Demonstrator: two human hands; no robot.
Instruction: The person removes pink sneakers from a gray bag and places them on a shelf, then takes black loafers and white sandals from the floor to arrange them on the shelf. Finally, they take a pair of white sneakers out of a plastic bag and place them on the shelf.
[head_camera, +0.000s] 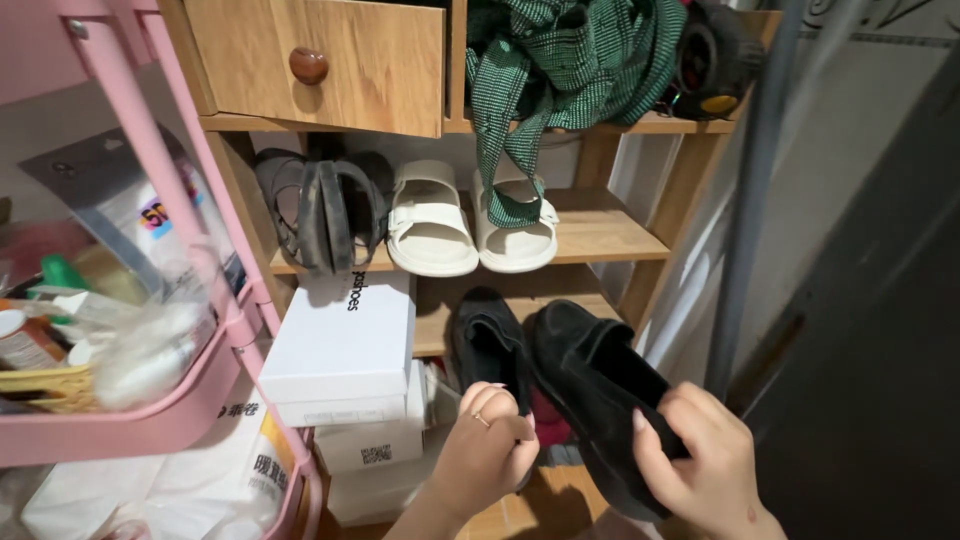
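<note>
My left hand (487, 440) pinches one black shoe (490, 345) tight. My right hand (700, 460) is wrapped around the other black shoe (590, 380), below the white sandals (470, 225).

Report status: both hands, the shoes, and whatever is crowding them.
Left hand gripping left black shoe at heel. Right hand gripping right black shoe. White boxes stacked close left.

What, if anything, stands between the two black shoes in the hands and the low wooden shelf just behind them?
Nothing visible does. The left hand and right hand each grip a black shoe right at the low shelf; white boxes sit to the left.
</note>
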